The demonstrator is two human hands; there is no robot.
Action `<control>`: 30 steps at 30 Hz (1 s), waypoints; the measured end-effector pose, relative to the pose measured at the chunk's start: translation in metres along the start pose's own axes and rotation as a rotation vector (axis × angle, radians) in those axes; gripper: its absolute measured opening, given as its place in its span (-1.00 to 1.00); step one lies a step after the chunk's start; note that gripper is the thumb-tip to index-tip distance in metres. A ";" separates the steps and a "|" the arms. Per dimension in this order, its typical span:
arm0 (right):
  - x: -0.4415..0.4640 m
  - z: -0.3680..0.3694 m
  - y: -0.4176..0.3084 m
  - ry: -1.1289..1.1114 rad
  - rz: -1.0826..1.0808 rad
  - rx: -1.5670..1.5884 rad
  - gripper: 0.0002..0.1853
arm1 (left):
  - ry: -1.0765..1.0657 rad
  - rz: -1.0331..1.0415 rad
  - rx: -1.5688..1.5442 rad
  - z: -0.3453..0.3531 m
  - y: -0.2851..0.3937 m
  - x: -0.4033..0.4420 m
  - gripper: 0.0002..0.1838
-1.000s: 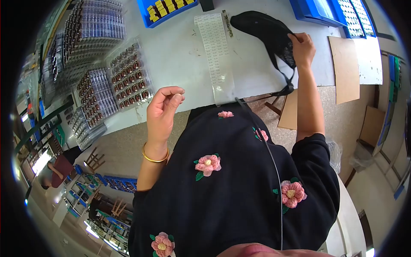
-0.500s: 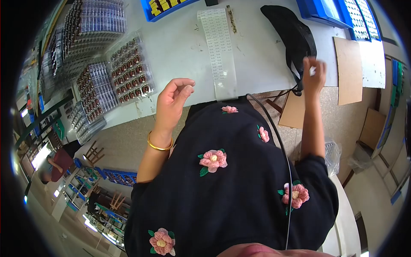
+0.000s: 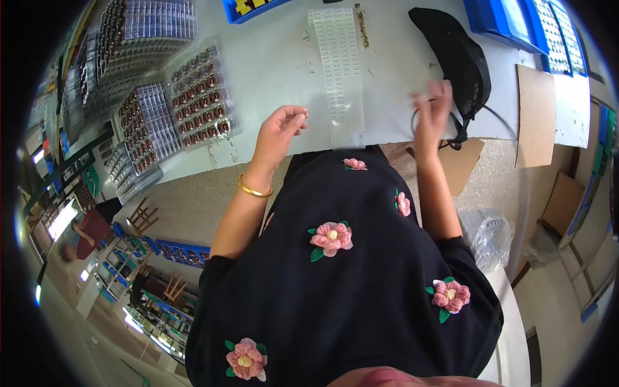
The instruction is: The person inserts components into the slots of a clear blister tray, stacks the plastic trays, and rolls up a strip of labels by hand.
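My left hand [image 3: 281, 134] is raised near the table's front edge, thumb and fingertips pressed together; whatever may be between them is too small to make out. My right hand [image 3: 431, 122] is blurred by motion, its fingers apart, just left of a black bag [image 3: 459, 61] lying on the table. A dark cable loops beside that hand and on past the bag's lower end. Between my hands lies a strip of small white labels [image 3: 338, 64] on clear backing.
Clear trays of brown parts [image 3: 201, 97] are stacked at the left. A blue bin [image 3: 506, 22] stands back right, near a cardboard sheet [image 3: 535, 116]. Another blue bin with yellow parts [image 3: 248, 8] is at the back. A person [image 3: 93, 232] is far left.
My right hand has let go of the black bag and moved left of it. The bag has shifted right, and the cable no longer crosses my shirt. My left hand has moved slightly right and up.
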State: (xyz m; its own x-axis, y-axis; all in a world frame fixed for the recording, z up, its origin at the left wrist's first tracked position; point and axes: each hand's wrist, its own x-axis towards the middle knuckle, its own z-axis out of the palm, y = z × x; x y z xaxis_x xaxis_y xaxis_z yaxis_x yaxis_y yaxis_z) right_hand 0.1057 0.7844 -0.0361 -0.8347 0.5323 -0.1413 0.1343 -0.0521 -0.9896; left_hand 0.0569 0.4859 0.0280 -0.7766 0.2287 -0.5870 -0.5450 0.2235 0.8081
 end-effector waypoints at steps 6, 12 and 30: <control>0.102 0.045 0.019 0.225 -0.161 -0.437 -0.51 | 0.127 0.003 0.117 -0.012 -0.004 0.088 -0.69; 0.128 0.117 0.044 -0.110 0.074 -0.495 -0.57 | 0.360 0.195 0.267 0.009 0.011 0.193 -0.46; 0.133 0.143 0.037 -0.255 0.222 -0.136 -0.71 | 0.104 -0.094 -0.140 0.010 0.016 0.212 -0.70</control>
State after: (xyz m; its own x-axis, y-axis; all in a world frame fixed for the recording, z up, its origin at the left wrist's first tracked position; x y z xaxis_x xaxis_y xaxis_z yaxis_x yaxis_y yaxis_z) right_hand -0.0772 0.7324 -0.0955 -0.8814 0.2916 -0.3715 0.3825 -0.0206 -0.9237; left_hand -0.1133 0.5473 -0.0838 -0.7446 0.1125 -0.6579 -0.6496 0.1040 0.7531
